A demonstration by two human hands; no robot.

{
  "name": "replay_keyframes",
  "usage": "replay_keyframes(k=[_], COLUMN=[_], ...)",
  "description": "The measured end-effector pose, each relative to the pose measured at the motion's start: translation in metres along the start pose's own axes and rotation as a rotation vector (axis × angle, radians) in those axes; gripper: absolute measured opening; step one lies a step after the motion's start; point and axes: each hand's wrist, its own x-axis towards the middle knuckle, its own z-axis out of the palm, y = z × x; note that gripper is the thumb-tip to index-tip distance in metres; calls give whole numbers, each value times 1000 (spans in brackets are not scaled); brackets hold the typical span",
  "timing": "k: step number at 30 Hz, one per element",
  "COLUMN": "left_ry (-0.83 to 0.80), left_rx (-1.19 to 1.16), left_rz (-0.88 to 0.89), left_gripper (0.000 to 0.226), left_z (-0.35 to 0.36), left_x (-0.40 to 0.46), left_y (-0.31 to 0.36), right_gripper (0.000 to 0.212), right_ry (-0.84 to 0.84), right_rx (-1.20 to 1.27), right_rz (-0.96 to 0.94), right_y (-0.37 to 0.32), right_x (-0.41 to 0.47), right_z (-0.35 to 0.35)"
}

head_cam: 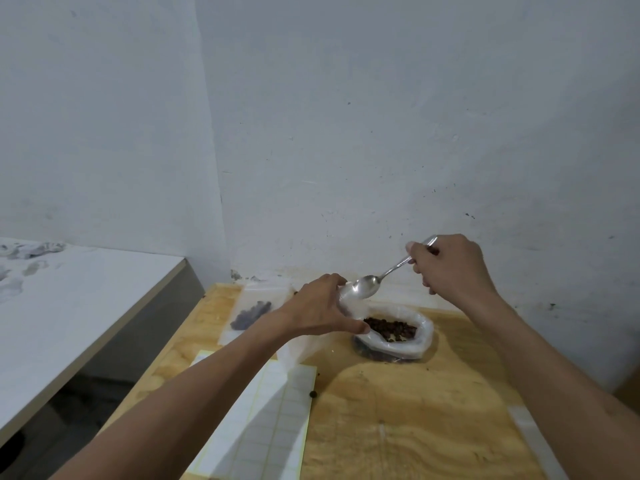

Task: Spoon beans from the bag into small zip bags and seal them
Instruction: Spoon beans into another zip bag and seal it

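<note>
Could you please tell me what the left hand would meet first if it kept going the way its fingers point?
Probably the clear small zip bag that the left hand already holds; beyond it, the bowl of the metal spoon, though depth is unclear.

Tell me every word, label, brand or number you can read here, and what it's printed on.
None can be read.
Sticker sheet: a grid of blank white labels, no print visible.
Bag of beans: clear plastic, no wording seen.
Filled zip bag: no label visible.
Spoon, held in the right hand: any stamp is too small to tell.
</note>
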Motion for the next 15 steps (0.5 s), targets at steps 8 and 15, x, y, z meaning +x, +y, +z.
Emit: replay_keyframes(k=[8, 15], left_ry=[-154, -212], left_rx=[192, 149], left_rz=[-14, -15], left_gripper=[104, 96], left_z=[14, 27], left_x=[1, 5], left_y=[-3, 2], right_gripper=[47, 37], right_ry=[0, -15], right_rx=[-338, -95], right_rz=[50, 294], right_y=[65, 95], right_x=[-8, -28], right_z=[5, 29])
